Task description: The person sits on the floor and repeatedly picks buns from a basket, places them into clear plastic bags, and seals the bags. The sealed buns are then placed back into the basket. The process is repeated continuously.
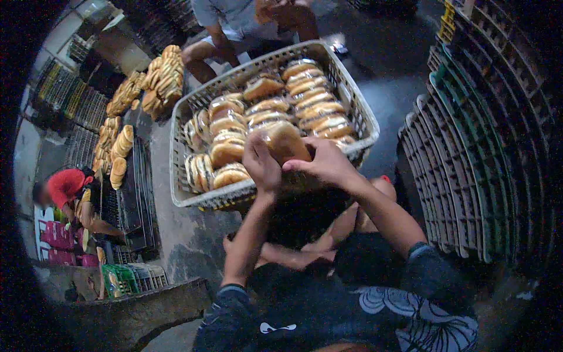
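Observation:
Between my two hands is a browned bread bun (286,142), held over the near edge of a white plastic crate (186,202). My left hand (261,164) presses along the bun's left side. On its right side my right hand (325,161) grips it, thumb across the near face. Inside the crate stand rows of round filled buns (316,100), many with a shiny clear wrap. Whether the held bun is wrapped I cannot make out. My hands hide part of the crate's near rim.
Tall stacks of crates (448,176) rise at the right. Loaves (164,79) are piled at the upper left. One person in red (67,186) bends over at the left; another person (234,29) sits beyond the crate. A green crate (120,278) stands lower left.

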The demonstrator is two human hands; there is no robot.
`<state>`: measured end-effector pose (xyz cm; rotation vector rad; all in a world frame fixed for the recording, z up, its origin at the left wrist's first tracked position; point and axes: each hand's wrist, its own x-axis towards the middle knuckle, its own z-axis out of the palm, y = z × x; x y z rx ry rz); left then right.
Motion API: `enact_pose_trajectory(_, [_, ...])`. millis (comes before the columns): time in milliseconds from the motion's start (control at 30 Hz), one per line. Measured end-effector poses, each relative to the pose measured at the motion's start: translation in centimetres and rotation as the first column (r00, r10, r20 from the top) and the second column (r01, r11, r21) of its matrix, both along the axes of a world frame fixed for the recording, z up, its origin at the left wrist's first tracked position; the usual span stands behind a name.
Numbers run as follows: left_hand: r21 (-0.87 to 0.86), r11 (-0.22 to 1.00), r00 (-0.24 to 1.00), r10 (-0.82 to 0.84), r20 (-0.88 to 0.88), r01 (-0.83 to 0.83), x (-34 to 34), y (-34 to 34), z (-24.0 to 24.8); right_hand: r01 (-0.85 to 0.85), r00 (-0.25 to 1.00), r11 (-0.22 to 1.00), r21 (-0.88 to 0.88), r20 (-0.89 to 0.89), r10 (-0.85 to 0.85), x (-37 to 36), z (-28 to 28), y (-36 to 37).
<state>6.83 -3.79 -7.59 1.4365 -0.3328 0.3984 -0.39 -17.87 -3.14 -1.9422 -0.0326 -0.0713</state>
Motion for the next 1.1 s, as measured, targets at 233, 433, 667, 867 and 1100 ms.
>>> enact_pose_trajectory(233, [0.738,0.644,0.816,-0.308,0.490,-0.200,22.2,-5.3,1.9,0.322,0.946,0.736,-0.595,0.168,-0.278,3.9,-5.3,-3.6])
enact_pose_trajectory(433, [0.960,0.240,0.899,-0.437,-0.023,0.141,31.0,-6.6,-5.1,0.418,0.906,0.793,-0.443,0.139,-0.400,3.8,-4.4,-3.5])
enact_pose_trajectory(667, [0.982,0.017,0.973,-0.138,0.186,-0.186,29.2,-7.1,-5.8,0.468,0.883,0.767,-0.439,0.183,-0.433,3.7,-4.7,-3.7])
enact_pose_trajectory(867, [0.707,0.520,0.800,-0.074,0.596,-0.479,24.6,-1.0,-0.6,0.468,0.879,0.815,-0.341,0.276,-0.389,4.4,-5.2,-2.8])
enact_pose_trajectory(1100, [0.153,0.862,0.870,-0.492,0.030,0.483,-2.6,4.1,0.0,0.015,0.997,0.704,0.710,0.045,-0.066,-2.3,-2.9,-2.5])
